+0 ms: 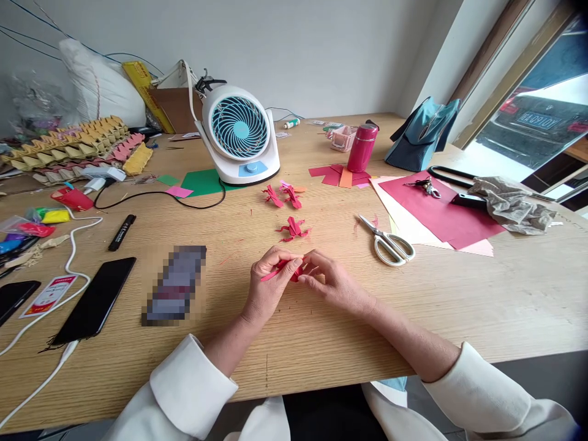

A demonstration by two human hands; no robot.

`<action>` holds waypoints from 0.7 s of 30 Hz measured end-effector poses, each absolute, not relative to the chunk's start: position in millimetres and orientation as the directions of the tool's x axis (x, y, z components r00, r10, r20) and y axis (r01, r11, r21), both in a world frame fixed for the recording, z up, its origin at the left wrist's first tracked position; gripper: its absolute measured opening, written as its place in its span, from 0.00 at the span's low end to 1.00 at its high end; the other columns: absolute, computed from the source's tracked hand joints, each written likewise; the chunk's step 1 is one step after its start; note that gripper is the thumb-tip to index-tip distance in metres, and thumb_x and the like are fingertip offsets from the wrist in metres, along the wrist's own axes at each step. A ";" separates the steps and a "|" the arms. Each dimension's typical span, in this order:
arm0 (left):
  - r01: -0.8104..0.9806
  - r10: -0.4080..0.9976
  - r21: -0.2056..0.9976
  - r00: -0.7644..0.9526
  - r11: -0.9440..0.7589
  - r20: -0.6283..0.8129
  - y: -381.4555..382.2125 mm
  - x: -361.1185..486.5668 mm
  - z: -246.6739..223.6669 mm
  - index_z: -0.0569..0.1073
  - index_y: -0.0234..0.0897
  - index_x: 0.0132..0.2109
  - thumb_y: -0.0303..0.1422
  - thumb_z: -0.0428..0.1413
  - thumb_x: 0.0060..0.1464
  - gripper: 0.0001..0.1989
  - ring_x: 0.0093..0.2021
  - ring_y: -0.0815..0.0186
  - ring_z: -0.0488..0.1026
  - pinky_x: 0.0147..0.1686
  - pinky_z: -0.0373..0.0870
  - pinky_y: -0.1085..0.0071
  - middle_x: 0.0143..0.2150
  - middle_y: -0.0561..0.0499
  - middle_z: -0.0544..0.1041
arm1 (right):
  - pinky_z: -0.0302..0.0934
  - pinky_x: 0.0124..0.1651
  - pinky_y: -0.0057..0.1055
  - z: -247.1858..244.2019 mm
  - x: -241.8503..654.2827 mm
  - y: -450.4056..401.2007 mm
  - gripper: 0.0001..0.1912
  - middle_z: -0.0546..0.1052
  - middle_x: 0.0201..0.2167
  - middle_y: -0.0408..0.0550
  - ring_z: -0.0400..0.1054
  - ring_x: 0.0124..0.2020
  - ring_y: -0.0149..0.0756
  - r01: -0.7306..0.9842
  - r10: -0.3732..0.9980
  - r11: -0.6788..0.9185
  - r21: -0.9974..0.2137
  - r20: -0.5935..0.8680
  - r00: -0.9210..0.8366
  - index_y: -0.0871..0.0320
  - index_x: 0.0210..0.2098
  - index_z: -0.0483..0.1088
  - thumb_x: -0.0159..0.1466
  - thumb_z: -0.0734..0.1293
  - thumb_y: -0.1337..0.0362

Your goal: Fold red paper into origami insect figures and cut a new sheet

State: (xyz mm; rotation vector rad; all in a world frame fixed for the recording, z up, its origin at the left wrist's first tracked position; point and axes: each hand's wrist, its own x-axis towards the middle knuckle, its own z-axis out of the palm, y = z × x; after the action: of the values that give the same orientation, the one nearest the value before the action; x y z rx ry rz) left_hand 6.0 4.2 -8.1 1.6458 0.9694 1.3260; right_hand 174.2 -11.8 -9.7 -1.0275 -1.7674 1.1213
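Here, left fingers [274, 253] and right fingers [320, 261] pinch tightly together on folded red paper [296, 275].

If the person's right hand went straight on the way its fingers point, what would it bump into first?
Most likely the right hand would meet the folded red paper first, then the left hand; they sit so close together that the exact depth is unclear.

Soft daylight from the right-hand window [533, 92], pale sheen across the tabletop [459, 300], dark right corners, one pixelated patch [175, 285].
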 end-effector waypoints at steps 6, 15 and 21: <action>0.027 0.954 0.972 0.200 -0.234 0.225 -0.7 8.3 -7.7 0.79 0.37 0.43 0.36 0.62 0.57 0.10 0.38 0.67 0.74 0.41 0.70 0.72 0.37 0.51 0.78 | 0.56 0.31 0.28 -22.7 170.1 -6.5 0.18 0.71 0.27 0.43 0.62 0.27 0.29 0.058 0.912 0.086 -0.995 0.055 -0.406 0.59 0.33 0.68 0.62 0.69 0.49; -0.271 0.794 0.943 0.521 -0.195 0.314 12.3 -10.6 4.1 0.59 0.46 0.69 0.39 0.60 0.57 0.36 0.70 0.53 0.56 0.66 0.58 0.58 0.68 0.44 0.63 | 0.55 0.29 0.24 -15.4 179.3 -6.7 0.20 0.69 0.23 0.39 0.59 0.23 0.25 -0.347 0.825 -0.385 -0.855 -0.151 -0.545 0.60 0.31 0.71 0.54 0.78 0.51; -0.099 0.785 0.963 0.562 -0.249 0.260 10.3 -14.3 8.4 0.75 0.41 0.57 0.35 0.59 0.59 0.19 0.68 0.53 0.62 0.67 0.57 0.57 0.63 0.43 0.71 | 0.55 0.30 0.23 -16.5 179.6 -11.5 0.18 0.69 0.23 0.40 0.59 0.24 0.25 -0.376 0.701 -0.542 -0.752 -0.157 -0.696 0.62 0.30 0.73 0.52 0.79 0.54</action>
State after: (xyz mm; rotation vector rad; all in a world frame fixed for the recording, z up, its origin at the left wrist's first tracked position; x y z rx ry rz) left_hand -14.3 10.3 8.4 1.6134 0.5907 0.9316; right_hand 179.6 -11.5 -16.5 -0.5962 -0.9429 2.2324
